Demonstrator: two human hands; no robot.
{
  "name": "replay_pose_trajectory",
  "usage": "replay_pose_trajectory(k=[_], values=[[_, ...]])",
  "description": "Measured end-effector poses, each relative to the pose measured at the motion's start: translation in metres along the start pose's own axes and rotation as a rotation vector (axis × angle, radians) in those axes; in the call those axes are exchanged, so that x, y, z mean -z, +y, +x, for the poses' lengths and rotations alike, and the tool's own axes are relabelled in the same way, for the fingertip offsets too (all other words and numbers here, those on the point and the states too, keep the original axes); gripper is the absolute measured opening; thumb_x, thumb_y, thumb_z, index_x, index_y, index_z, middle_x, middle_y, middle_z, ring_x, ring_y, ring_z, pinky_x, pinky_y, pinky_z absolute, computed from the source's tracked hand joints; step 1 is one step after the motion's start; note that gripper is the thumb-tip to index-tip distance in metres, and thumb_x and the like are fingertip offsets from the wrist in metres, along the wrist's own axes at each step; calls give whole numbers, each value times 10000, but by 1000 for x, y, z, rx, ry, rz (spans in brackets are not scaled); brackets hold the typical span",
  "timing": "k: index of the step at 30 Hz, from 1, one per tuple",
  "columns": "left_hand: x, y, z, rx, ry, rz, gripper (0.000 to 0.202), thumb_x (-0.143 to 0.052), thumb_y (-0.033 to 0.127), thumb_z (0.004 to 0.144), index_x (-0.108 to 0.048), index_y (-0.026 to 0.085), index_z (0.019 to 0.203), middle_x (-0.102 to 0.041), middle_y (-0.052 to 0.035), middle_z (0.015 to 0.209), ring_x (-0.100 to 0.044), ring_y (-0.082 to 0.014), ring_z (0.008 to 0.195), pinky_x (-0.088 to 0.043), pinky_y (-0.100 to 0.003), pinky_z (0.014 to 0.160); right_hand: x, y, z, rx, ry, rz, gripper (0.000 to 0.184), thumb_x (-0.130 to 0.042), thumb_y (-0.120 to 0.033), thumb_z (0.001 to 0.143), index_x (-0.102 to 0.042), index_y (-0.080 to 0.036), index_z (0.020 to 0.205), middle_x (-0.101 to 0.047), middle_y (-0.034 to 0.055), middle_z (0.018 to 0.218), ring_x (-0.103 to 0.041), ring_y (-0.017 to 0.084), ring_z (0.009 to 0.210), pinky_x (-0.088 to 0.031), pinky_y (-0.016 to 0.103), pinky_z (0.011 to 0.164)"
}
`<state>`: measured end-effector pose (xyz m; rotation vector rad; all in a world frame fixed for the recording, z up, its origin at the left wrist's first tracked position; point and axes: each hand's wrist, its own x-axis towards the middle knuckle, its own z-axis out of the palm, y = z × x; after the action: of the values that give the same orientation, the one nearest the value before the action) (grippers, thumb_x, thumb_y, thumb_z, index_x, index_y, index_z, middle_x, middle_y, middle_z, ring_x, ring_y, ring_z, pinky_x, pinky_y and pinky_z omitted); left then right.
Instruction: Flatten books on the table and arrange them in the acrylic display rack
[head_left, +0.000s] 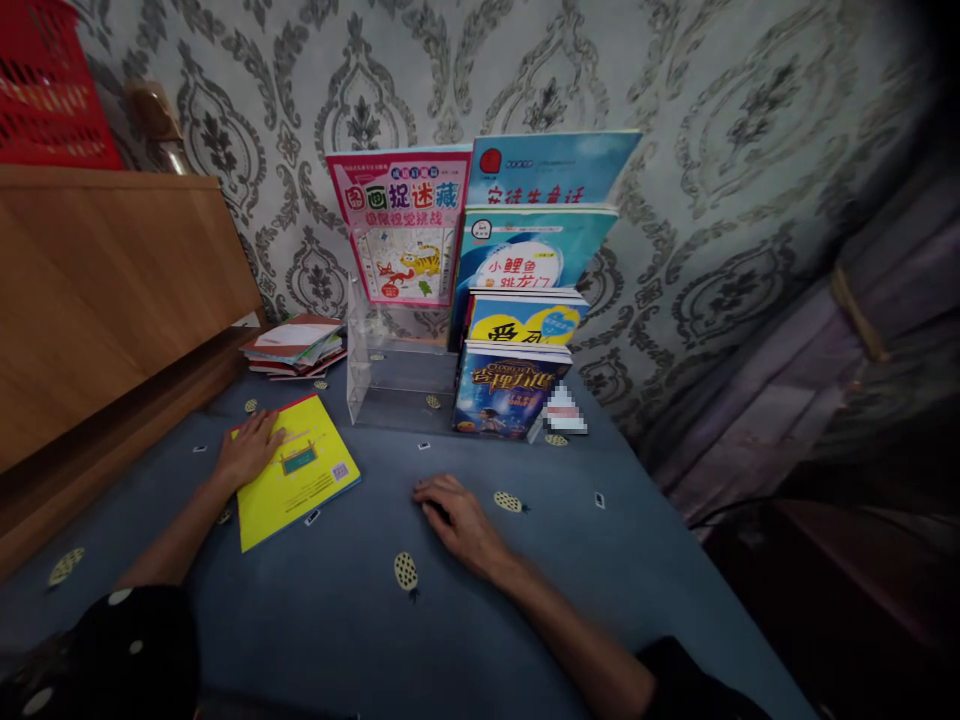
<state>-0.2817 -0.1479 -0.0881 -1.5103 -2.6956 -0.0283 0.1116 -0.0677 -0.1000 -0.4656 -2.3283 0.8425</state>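
Observation:
Flat on the yellow book (296,490) at the left of the table lies my left hand (251,445), its fingers stretched over the upper left part of the cover. My right hand (463,525) rests on the tablecloth near the middle, fingers loosely bent, a gap beside the thumb, holding nothing. Beyond it stands a clear tiered book rack (397,405). A pink picture book (409,235) leans at its top left. On its right side are two blue-green books, a yellow and blue book (517,318), and dark blue books (506,395) in front.
A pile of books (296,345) lies at the back left beside a wooden cabinet (112,300). A red basket (56,90) sits on that cabinet. Patterned wallpaper (712,110) backs the table, and a grey curtain (795,370) hangs at the right. A pixelated patch (566,412) hides something beside the rack.

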Motion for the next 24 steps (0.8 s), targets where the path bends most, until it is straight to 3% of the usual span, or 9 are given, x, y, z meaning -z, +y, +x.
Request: replay_pose_trajectory(k=[8, 15, 24], values=[[-7, 10, -29, -133, 53, -7, 614, -228, 421, 975, -417, 140, 1487, -364, -126, 1576, -288, -299, 1477, -319, -561, 1115, 0, -3, 0, -14, -17, -37, 228, -510, -66, 897, -677, -196, 982, -708, 84, 1017, -625, 227, 1042, -506, 405, 933], [-10, 32, -57, -234, 88, -10, 614, -215, 427, 982, -409, 149, 1494, -365, -126, 1575, -304, -296, 1470, -311, -554, 1118, -1, -4, -1, -13, 12, -72, 199, -505, -73, 912, -649, -175, 1003, -704, 90, 1015, -614, 225, 995, -497, 407, 932], [-11, 50, -75, -204, 99, -5, 603, -229, 426, 980, -444, 145, 1469, -359, -145, 1576, -296, -308, 1472, -295, -578, 1115, 1, -4, -4, -96, 78, -110, 184, -490, -136, 946, -620, -177, 1070, -681, 96, 1035, -604, 225, 1002, -490, 403, 923]])
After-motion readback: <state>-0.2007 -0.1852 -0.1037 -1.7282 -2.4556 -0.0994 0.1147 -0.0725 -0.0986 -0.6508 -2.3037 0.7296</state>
